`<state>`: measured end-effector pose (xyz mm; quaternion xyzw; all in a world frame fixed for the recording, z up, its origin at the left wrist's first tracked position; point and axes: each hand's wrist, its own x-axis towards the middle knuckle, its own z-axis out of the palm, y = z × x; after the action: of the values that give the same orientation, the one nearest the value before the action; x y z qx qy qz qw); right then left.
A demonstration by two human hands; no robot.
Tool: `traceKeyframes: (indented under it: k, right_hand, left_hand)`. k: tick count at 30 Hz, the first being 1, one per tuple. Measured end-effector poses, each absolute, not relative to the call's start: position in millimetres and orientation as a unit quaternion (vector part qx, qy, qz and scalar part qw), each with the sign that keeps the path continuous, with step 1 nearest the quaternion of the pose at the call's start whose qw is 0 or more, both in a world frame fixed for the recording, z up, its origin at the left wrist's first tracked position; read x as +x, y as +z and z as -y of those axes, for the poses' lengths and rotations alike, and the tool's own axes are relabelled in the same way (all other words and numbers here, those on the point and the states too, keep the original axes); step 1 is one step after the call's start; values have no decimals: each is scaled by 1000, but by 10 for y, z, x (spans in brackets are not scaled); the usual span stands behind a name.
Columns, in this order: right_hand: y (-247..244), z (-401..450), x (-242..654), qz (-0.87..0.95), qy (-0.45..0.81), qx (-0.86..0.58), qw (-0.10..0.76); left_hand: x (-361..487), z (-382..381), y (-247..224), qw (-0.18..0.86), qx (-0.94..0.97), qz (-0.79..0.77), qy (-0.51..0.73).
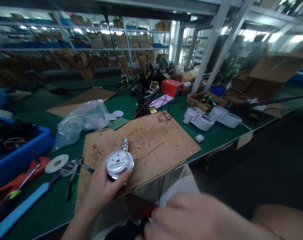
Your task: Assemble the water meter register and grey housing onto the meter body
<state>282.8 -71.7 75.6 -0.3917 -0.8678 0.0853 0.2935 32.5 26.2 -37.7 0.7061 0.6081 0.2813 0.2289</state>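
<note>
My left hand (105, 185) grips a water meter (118, 163) by its round silver body, thumb on the near side and fingers around the left. Its white dial with small red marks faces up, and a metal pipe fitting (125, 143) points away from me. Thin yellow wires (148, 149) run from the meter across a stained brown board (171, 140). Lower down, in front of the table edge, is my right hand (191, 216). Motion smears its fingers, so what they hold, if anything, does not show.
Left of the board lie pliers (70, 183), a solder spool (56, 163), blue-handled tweezers (28, 206) and a blue bin (21, 150). Behind are a plastic bag (81, 121) and a green circuit board (118, 123). White label rolls (204, 122) and a red box (172, 87) stand farther right.
</note>
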Motion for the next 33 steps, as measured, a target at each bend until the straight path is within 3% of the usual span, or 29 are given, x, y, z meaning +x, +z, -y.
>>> traceKeyframes:
  k: [2,5,9,13,18,22,26,28,33]
  right_hand:
    - [689,360,3232,887,20,-402,227]
    - [399,-240,4140,747,-75,-601,275]
    - [-135,-669,5105,697,-88,-675,224]
    - [-395,-726,5329,688,-63,-696,194]
    - [-244,-639,5149,647,-59,-727,220]
    - [-64,-495,4802,576,-9,-750,325]
    - [-15,-363,4374,428,252,-662,560]
    - [-38,-313,4174,355,360,-581,638]
    - [-93,-193,3766,314,469,-501,657]
  left_hand:
    - [313,-266,-376,234,708,-605,279]
    - [294,-281,-400,237,715,-597,277]
    - [292,-282,-430,231,720,-592,280]
    - [301,-256,-410,241,716,-584,297]
    - [294,-229,-373,275,716,-566,303]
    - [283,-234,-360,282,720,-552,312]
    - [277,-249,-361,292,723,-542,314]
    - [274,-253,-369,298,720,-544,312]
    - [257,-263,-404,304,722,-546,297]
